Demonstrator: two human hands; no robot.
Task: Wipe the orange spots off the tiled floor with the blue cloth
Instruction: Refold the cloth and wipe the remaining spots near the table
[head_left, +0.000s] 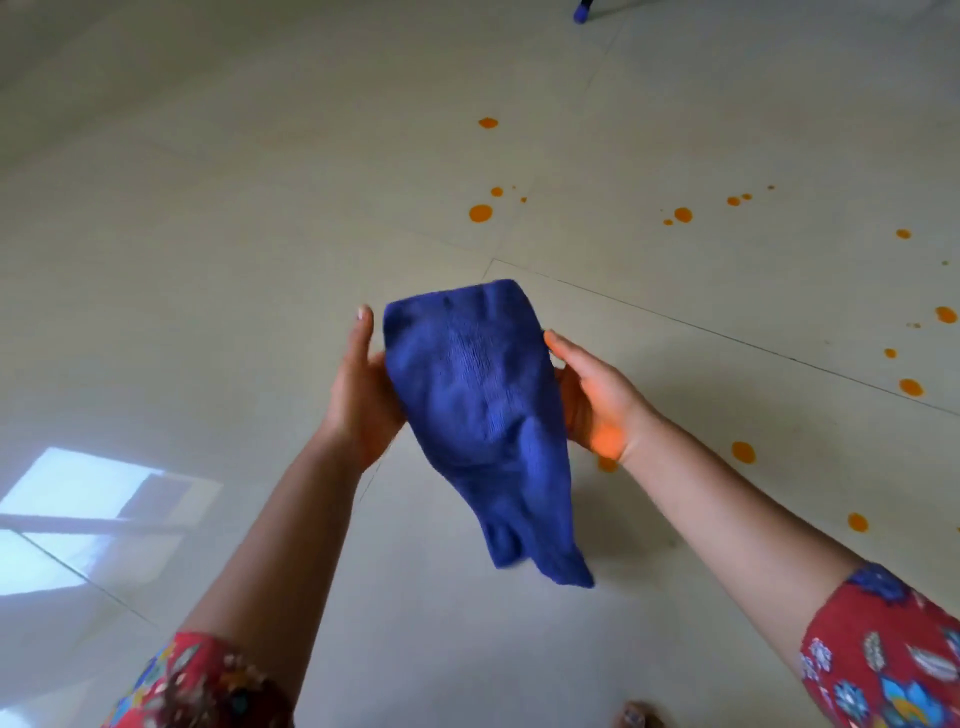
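I hold the blue cloth in the air between both hands, above the pale tiled floor; its lower end hangs loose. My left hand supports the cloth's left side with its thumb straight and apart from the fabric, its fingers hidden behind the cloth. My right hand holds the right side with its thumb along the cloth's edge, and an orange tint shows on the heel of its palm. Several orange spots lie on the tiles, one large drop ahead, others near my right forearm.
More orange spots spread toward the right edge of the floor. A small blue object stands at the far top. A toe shows at the bottom edge. A bright window reflection lies on the tiles at left.
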